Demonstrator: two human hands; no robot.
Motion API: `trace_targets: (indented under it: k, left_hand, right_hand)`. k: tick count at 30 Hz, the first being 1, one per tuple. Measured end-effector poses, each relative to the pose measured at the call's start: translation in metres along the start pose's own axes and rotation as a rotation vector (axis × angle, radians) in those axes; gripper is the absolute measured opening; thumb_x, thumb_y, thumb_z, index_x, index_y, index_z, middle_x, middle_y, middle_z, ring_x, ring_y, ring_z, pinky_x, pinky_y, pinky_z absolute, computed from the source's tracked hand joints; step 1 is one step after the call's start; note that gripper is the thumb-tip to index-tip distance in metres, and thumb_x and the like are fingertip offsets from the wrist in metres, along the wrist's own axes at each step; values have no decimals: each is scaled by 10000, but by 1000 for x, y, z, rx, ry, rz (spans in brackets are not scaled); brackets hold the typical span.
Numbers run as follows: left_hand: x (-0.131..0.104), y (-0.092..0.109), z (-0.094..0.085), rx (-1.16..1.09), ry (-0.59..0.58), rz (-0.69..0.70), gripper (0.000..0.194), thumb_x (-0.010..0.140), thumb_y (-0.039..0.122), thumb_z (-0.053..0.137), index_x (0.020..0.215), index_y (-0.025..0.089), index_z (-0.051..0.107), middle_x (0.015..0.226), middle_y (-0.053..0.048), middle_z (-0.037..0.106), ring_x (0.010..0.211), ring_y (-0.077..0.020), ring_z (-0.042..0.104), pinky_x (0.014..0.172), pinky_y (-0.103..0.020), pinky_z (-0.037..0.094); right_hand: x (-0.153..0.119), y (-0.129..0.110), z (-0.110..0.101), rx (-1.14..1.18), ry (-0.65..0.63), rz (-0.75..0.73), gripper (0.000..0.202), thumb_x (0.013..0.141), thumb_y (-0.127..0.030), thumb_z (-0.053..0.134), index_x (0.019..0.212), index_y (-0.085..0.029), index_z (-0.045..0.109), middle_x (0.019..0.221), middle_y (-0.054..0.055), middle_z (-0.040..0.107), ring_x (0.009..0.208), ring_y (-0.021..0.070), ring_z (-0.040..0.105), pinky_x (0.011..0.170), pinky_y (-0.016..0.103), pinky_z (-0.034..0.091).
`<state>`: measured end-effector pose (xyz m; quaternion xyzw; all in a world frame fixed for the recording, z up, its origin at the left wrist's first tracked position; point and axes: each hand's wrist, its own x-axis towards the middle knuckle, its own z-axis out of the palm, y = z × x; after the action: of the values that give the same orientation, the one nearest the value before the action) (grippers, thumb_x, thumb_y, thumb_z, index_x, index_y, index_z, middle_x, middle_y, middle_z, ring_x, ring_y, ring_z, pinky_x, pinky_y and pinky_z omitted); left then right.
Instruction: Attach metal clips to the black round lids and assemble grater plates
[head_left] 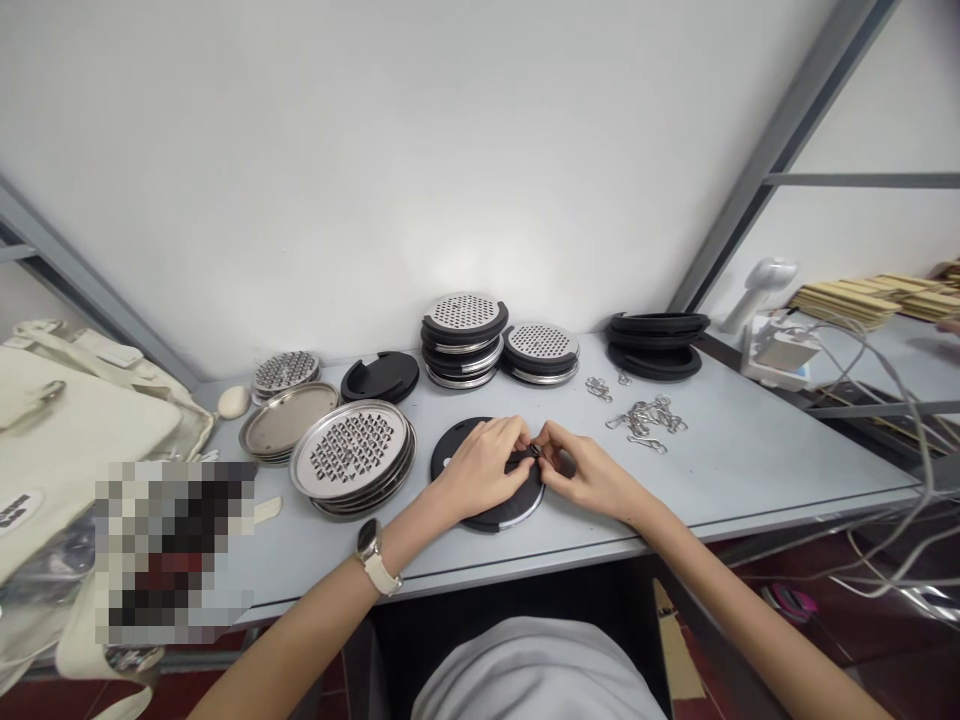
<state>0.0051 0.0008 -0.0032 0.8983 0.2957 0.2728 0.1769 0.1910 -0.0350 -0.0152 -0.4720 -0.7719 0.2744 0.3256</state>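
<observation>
A round black disc [495, 515] with a bright metal rim along its lower edge lies flat on the grey table before me. My left hand [491, 462] rests over it, thumb and fingers pinched close to the disc's right side. Meeting it there, my right hand [577, 468] pinches a small dark shiny piece [535, 450]; the fingertips partly hide it, so its kind does not show. Nearest on the left is a stack of round metal graters [352, 455]. Several metal snap hooks [649, 415] lie in a loose heap to the right.
Metal rings [289, 420] and a smaller grater stack [286, 372] lie left of a black holder [380, 377]. More graters in black holders [465, 340] stand by the wall. Black holders [654, 345] sit back right. A pale bag [82, 420] hangs over the left edge; cables [900, 400] dangle at right.
</observation>
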Motion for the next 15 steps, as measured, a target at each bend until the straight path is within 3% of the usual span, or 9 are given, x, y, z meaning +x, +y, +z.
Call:
trace_targets:
  k: [15]
  left_hand:
    - [0,0,0,-4,-1,0,155,796,166,547,890,219,437,862,-3,568,842,-190,542,791,-337,411]
  right_hand:
    - [1,2,1,-27,1,4,113,806,-204,495,815,-227,386,647,-58,454,568,117,422,573,241,372]
